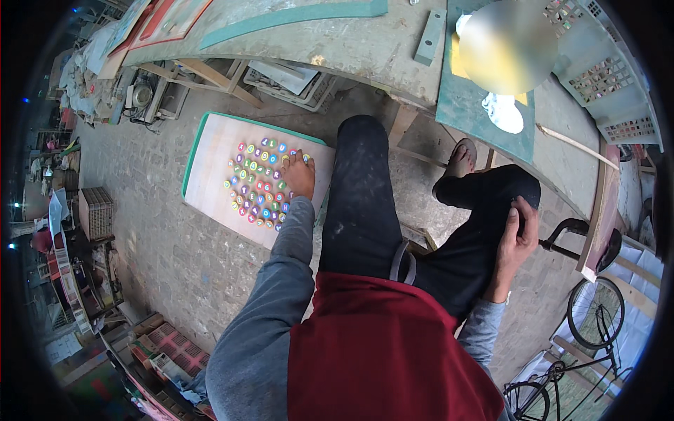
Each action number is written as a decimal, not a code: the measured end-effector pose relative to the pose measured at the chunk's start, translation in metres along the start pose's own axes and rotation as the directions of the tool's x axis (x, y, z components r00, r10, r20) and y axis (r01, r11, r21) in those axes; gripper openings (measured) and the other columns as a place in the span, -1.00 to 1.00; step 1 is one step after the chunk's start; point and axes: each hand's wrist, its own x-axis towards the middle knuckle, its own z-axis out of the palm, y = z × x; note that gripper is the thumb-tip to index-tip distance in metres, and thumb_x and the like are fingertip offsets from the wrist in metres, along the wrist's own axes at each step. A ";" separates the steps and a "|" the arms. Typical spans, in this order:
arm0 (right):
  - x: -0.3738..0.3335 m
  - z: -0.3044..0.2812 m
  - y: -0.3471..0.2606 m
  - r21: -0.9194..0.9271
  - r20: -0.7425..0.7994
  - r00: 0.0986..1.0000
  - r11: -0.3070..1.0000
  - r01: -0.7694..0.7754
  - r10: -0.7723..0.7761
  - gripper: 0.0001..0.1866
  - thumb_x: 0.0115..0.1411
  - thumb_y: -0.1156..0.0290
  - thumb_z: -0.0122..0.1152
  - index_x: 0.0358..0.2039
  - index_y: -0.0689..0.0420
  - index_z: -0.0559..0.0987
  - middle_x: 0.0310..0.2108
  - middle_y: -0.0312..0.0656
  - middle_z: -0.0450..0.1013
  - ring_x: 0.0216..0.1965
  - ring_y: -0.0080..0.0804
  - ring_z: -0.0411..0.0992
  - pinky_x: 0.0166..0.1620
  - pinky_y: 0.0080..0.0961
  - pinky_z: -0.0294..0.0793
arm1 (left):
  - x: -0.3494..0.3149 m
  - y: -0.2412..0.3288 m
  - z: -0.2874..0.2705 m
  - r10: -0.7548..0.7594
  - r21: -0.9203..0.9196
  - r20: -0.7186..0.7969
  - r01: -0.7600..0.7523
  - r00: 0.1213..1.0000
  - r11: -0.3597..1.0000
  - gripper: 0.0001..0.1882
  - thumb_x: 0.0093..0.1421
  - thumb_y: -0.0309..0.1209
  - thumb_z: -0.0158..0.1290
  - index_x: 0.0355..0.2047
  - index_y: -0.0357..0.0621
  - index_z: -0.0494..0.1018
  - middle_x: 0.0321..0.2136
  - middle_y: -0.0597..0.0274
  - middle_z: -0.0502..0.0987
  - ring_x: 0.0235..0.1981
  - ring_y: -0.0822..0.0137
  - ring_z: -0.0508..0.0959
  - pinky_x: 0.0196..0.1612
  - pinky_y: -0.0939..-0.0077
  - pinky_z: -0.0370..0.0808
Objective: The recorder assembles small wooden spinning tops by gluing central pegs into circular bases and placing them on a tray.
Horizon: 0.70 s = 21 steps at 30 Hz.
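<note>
Round coloured letter discs [256, 168] lie in uneven rows on a pale wooden board [210, 151] with a green edge, left of my knee. My left hand [300, 177] reaches over the right side of this board. Its fingers are apart and bent down, with the tips at the discs near the upper right of the group; the palm side is hidden. My right hand [518, 235] rests by my right knee, thumb and forefinger tips brought together. Whatever may be between those tips is too small to make out.
A grey workbench [337, 52] curves across the front, bearing a teal strip [295, 21], a teal board [456, 105] and a white plastic crate [597, 70]. A black clamp [576, 235] grips its right end. A bicycle [583, 351] stands lower right; crates [96, 210] are at left.
</note>
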 end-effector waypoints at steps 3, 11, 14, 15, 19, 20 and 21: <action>0.000 -0.001 0.000 -0.005 0.003 1.000 1.000 0.003 -0.003 -0.80 0.27 0.50 0.13 -0.12 0.28 0.59 -0.25 -0.12 0.52 -0.20 -0.37 0.49 -0.07 -0.50 0.45 | -0.004 0.000 -0.005 0.000 -0.009 -0.013 -0.001 1.000 1.000 -0.51 0.15 -0.15 0.17 0.04 -0.07 0.49 -0.10 0.11 0.58 -0.03 0.09 0.50 -0.04 0.09 0.42; -0.001 -0.004 0.002 0.075 -0.029 0.998 0.996 -0.049 0.052 -0.78 0.28 0.48 0.15 -0.11 0.28 0.59 -0.25 -0.13 0.54 -0.22 -0.42 0.49 -0.09 -0.53 0.45 | -0.002 0.004 -0.038 0.006 -0.365 -0.267 -0.107 0.964 0.925 -0.68 0.15 -0.35 0.15 -0.10 -0.19 0.52 -0.23 0.02 0.56 -0.14 -0.02 0.52 -0.08 0.10 0.46; 0.006 -0.011 0.003 0.272 -0.033 0.981 0.946 -0.175 0.191 -0.77 0.30 0.46 0.15 -0.09 0.29 0.59 -0.28 -0.17 0.55 -0.27 -0.50 0.47 -0.14 -0.57 0.45 | 0.013 0.015 -0.082 0.020 -0.651 -0.270 -0.198 0.963 0.733 -0.92 0.19 -0.50 0.12 -0.35 -0.25 0.55 -0.45 0.02 0.53 -0.44 0.10 0.51 -0.33 0.31 0.46; 0.010 -0.013 0.004 0.381 0.026 0.960 0.885 -0.267 0.279 -0.76 0.31 0.45 0.15 -0.08 0.29 0.59 -0.30 -0.19 0.55 -0.29 -0.53 0.46 -0.16 -0.60 0.45 | 0.021 0.018 -0.104 0.051 -0.648 -0.230 -0.192 0.972 0.737 -0.92 0.20 -0.53 0.12 -0.43 -0.27 0.54 -0.53 0.04 0.50 -0.54 0.15 0.48 -0.41 0.38 0.44; 0.027 -0.008 0.012 0.455 0.002 0.957 0.852 -0.260 0.291 -0.76 0.31 0.44 0.15 -0.08 0.29 0.59 -0.38 -0.24 0.53 -0.37 -0.60 0.41 -0.28 -0.66 0.40 | 0.060 0.047 -0.206 0.087 -0.644 -0.462 -0.401 0.883 0.651 -0.95 0.19 -0.56 0.14 -0.42 -0.29 0.54 -0.58 0.10 0.47 -0.61 0.25 0.42 -0.47 0.47 0.39; 0.029 -0.004 0.014 0.489 -0.021 0.968 0.847 -0.208 0.250 -0.77 0.31 0.44 0.15 -0.10 0.29 0.59 -0.41 -0.26 0.53 -0.41 -0.63 0.39 -0.33 -0.67 0.38 | 0.068 0.059 -0.234 0.070 -0.626 -0.569 -0.486 0.820 0.610 -0.98 0.18 -0.58 0.14 -0.39 -0.29 0.55 -0.57 0.11 0.48 -0.60 0.27 0.44 -0.47 0.48 0.39; 0.031 -0.001 0.016 0.500 -0.037 0.969 0.844 -0.192 0.242 -0.77 0.31 0.44 0.15 -0.10 0.29 0.59 -0.41 -0.26 0.53 -0.41 -0.63 0.39 -0.33 -0.67 0.38 | 0.076 0.071 -0.262 0.040 -0.615 -0.654 -0.561 0.756 0.554 -0.97 0.17 -0.60 0.13 -0.37 -0.29 0.55 -0.55 0.12 0.49 -0.58 0.29 0.46 -0.48 0.49 0.39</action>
